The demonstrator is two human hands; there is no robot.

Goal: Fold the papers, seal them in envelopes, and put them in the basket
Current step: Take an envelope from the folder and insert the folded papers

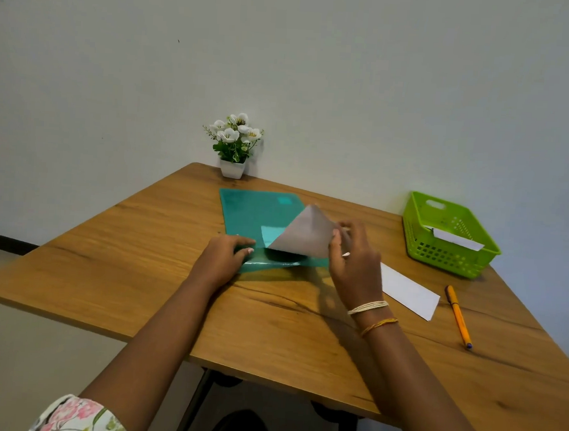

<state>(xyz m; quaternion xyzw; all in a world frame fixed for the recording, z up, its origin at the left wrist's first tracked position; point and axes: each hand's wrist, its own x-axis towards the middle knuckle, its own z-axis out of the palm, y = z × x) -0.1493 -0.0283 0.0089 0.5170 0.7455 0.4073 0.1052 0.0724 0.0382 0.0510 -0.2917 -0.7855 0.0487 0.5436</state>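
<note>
A teal plastic folder lies flat in the middle of the wooden table. My right hand pinches the edge of a white sheet of paper that rises out of the folder at a slant. My left hand presses on the folder's near left corner, with the fingertips curled over its raised cover. A white envelope lies on the table just right of my right wrist. The green basket stands at the far right and holds a white envelope.
An orange pen lies beside the envelope near the table's right edge. A small white pot of white flowers stands at the back edge against the wall. The table's near edge runs diagonally below my forearms.
</note>
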